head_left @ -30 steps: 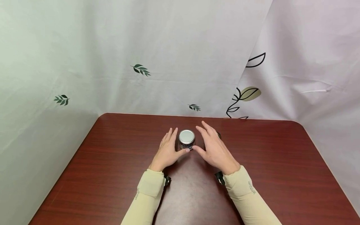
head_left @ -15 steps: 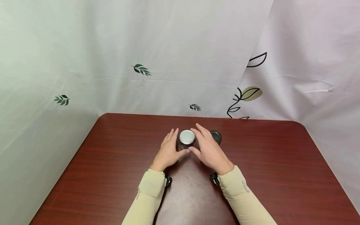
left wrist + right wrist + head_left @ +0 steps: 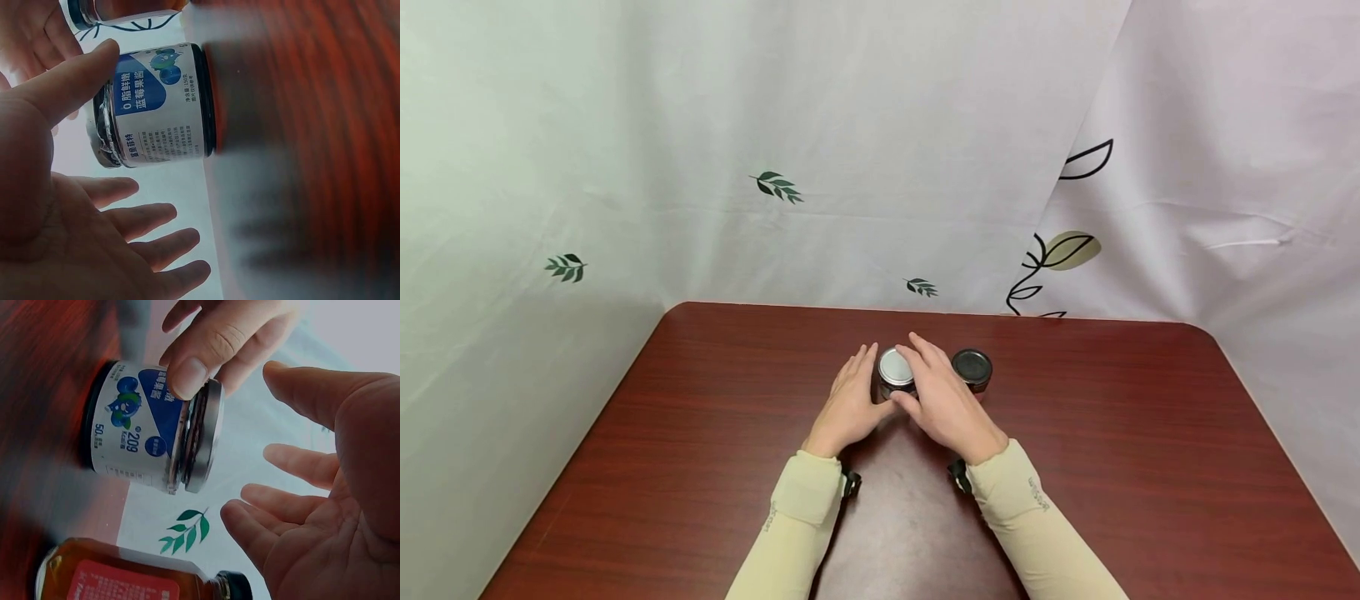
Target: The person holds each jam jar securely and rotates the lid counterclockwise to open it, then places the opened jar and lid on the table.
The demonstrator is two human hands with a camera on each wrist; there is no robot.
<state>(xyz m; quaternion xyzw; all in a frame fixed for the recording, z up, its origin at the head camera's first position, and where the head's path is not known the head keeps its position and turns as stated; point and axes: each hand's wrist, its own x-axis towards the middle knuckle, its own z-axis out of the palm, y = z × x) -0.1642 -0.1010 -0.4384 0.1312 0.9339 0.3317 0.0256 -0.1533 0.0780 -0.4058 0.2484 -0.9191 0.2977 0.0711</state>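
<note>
A blueberry jam jar [image 3: 897,367] with a silver lid stands upright on the table, between the two hands. Its blue-and-white label faces the wrist cameras. My left hand [image 3: 847,408] is beside its left side, the thumb across the jar's front near the lid in both wrist views. The other left fingers are extended and apart from the jar in the left wrist view. My right hand [image 3: 951,408] covers part of the jar's right side in the head view. In the right wrist view a gap shows between the right fingers [image 3: 300,465] and the lid.
A second jar [image 3: 125,578], with amber contents, a red label and a dark lid, stands just right of the right hand. The reddish-brown wooden table [image 3: 1120,433] meets a white cloth backdrop [image 3: 850,125] printed with leaves.
My right hand has moved left, closer to the jam jar and now partly over its lid in the head view. The dark-lidded jar has come into sight. My left hand stays almost still.
</note>
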